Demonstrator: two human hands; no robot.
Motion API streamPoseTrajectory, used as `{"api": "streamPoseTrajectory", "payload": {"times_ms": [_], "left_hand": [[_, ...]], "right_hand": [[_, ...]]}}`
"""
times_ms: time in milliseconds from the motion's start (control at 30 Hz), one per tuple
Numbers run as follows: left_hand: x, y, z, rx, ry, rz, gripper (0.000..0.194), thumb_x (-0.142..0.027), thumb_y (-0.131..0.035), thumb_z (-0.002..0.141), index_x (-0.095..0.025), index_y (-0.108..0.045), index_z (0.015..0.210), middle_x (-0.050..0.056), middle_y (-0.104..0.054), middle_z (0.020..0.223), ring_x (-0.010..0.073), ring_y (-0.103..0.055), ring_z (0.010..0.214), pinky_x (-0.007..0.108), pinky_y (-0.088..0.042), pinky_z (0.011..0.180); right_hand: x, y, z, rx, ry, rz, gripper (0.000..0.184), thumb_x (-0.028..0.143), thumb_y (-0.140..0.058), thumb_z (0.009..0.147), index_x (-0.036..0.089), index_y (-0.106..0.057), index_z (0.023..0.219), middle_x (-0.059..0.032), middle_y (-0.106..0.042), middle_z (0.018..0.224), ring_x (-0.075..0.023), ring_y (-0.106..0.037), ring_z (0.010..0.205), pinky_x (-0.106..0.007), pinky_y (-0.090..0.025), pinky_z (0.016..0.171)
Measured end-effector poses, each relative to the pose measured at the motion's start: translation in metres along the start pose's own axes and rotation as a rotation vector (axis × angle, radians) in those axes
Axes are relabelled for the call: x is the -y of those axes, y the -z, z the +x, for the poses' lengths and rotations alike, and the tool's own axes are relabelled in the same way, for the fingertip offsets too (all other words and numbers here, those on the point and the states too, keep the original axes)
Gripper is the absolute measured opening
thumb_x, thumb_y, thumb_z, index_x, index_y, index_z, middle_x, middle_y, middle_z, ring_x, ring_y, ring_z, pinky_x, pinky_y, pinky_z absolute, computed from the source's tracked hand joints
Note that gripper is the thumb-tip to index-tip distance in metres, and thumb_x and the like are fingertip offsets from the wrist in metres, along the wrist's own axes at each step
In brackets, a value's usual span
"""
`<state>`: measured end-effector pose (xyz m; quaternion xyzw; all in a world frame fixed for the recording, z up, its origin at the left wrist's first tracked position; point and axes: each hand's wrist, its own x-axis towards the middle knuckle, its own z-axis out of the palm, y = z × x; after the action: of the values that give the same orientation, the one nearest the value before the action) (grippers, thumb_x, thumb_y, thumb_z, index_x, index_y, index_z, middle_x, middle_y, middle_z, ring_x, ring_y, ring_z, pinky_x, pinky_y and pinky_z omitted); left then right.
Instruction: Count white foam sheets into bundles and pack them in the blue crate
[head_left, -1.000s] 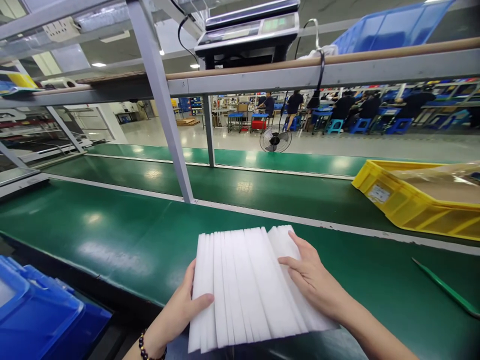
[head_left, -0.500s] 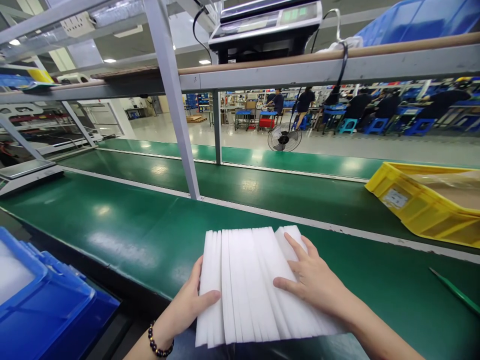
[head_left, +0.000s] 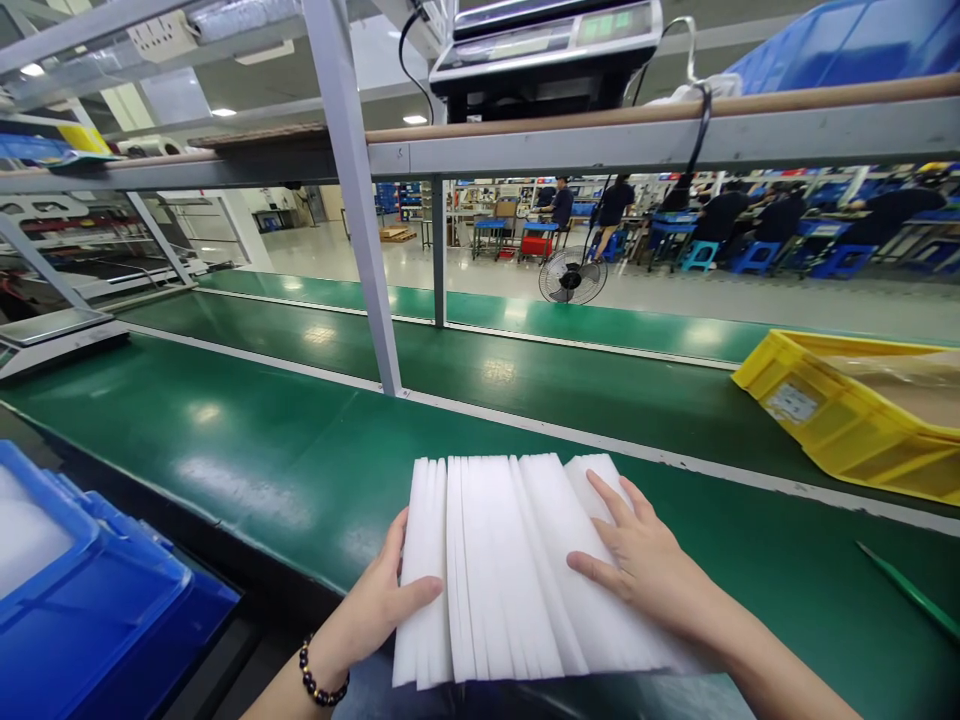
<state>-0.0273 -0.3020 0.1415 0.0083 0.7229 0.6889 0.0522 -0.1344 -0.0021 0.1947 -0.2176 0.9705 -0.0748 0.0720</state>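
A stack of white foam sheets [head_left: 499,570] stands on edge between my hands at the near side of the green bench, fanned toward the right. My left hand [head_left: 386,600] grips its left end, thumb on the near face and fingers behind the outer sheet. On the right, my right hand [head_left: 637,560] lies over the leaning sheets with its fingers spread, pressing on the outermost ones. The sheets' lower edges reach past the bench's front edge. A beaded bracelet circles my left wrist.
A blue bin [head_left: 97,600] with white material sits at the lower left. At the right are a yellow crate [head_left: 847,410] and green tweezers [head_left: 907,590]. A post [head_left: 356,220] rises from the bench, and a scale [head_left: 547,50] rests on the shelf above. Several people work beyond.
My right hand has shifted slightly right, and the right-hand sheets have fanned out wider. My left hand keeps its hold on the left end.
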Motion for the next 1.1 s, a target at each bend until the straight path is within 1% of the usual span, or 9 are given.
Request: {"api": "streamPoseTrajectory", "payload": {"times_ms": [67,133,233,300,433,500,667,967,1100], "left_hand": [[0.000,0.000,0.000,0.001,0.004,0.004,0.076,-0.038,-0.058,0.078,-0.022,-0.013,0.136,0.008,-0.032,0.139,0.0264,-0.032,0.125,0.039,-0.029,0.102],[0.000,-0.001,0.000,0.000,-0.001,0.011,0.076,-0.038,-0.059,0.078,-0.022,-0.013,0.136,0.008,-0.032,0.139,0.0263,-0.033,0.124,0.039,-0.029,0.102],[0.001,0.000,0.001,-0.007,-0.013,0.012,0.077,-0.038,-0.059,0.077,-0.021,-0.013,0.136,0.009,-0.032,0.139,0.0268,-0.032,0.125,0.039,-0.028,0.103],[0.000,0.000,0.001,-0.004,-0.017,0.004,0.077,-0.037,-0.060,0.077,-0.020,-0.013,0.136,0.010,-0.032,0.139,0.0267,-0.032,0.125,0.040,-0.028,0.103],[-0.002,0.001,0.001,0.001,-0.017,0.004,0.077,-0.037,-0.060,0.076,-0.021,-0.013,0.135,0.009,-0.036,0.136,0.0251,-0.036,0.123,0.039,-0.030,0.102],[-0.003,0.001,0.000,0.008,-0.015,0.002,0.078,-0.038,-0.060,0.077,-0.021,-0.012,0.135,0.009,-0.036,0.136,0.0246,-0.037,0.121,0.038,-0.031,0.101],[-0.004,0.002,0.000,0.006,-0.026,-0.005,0.079,-0.038,-0.061,0.076,-0.019,-0.012,0.135,0.010,-0.035,0.137,0.0255,-0.037,0.122,0.039,-0.030,0.102],[-0.002,0.004,0.000,0.015,-0.019,-0.037,0.080,-0.038,-0.062,0.075,-0.019,-0.013,0.136,0.011,-0.037,0.136,0.0262,-0.040,0.120,0.039,-0.032,0.100],[-0.002,0.005,-0.001,0.008,-0.013,-0.031,0.080,-0.039,-0.062,0.075,-0.019,-0.013,0.136,0.010,-0.036,0.136,0.0261,-0.038,0.121,0.038,-0.032,0.101]], "right_hand": [[0.001,-0.002,-0.002,-0.036,-0.025,0.004,0.073,0.064,-0.042,0.073,0.024,-0.037,0.134,-0.0030,-0.009,0.147,-0.0343,0.001,0.132,-0.054,-0.018,0.103],[0.005,-0.004,-0.003,-0.054,-0.041,-0.009,0.072,0.054,-0.044,0.076,0.028,-0.021,0.139,-0.0025,-0.008,0.147,-0.0334,0.001,0.132,-0.056,-0.014,0.104],[0.018,-0.001,-0.005,0.006,0.003,-0.019,0.050,0.043,-0.042,0.080,0.040,-0.037,0.130,0.0035,-0.009,0.147,-0.0352,0.004,0.131,-0.060,-0.003,0.102],[0.029,0.002,-0.004,0.054,0.040,0.012,0.038,0.045,-0.037,0.083,0.041,-0.052,0.118,0.0061,-0.010,0.147,-0.0364,0.007,0.131,-0.061,0.002,0.100],[0.054,0.005,0.002,0.069,0.051,0.017,0.055,0.066,-0.032,0.077,0.026,-0.069,0.087,0.0008,-0.010,0.147,-0.0418,0.009,0.129,-0.063,0.006,0.098],[0.065,0.003,0.007,0.056,0.045,-0.017,0.063,0.074,-0.035,0.070,0.023,-0.071,0.080,-0.0030,-0.012,0.147,-0.0452,0.008,0.128,-0.065,0.007,0.096],[0.075,-0.006,0.014,0.004,0.039,-0.046,0.070,0.079,-0.040,0.062,0.022,-0.071,0.087,-0.0056,-0.014,0.146,-0.0491,0.005,0.126,-0.068,0.007,0.093],[0.062,-0.007,0.011,0.001,0.037,-0.058,0.063,0.077,-0.038,0.065,0.026,-0.071,0.081,-0.0006,-0.017,0.145,-0.0425,0.004,0.129,-0.066,0.005,0.096],[0.056,-0.007,0.010,0.011,0.048,-0.086,0.065,0.077,-0.035,0.067,0.025,-0.071,0.084,-0.0025,-0.014,0.146,-0.0416,0.004,0.130,-0.065,0.004,0.096]]}}
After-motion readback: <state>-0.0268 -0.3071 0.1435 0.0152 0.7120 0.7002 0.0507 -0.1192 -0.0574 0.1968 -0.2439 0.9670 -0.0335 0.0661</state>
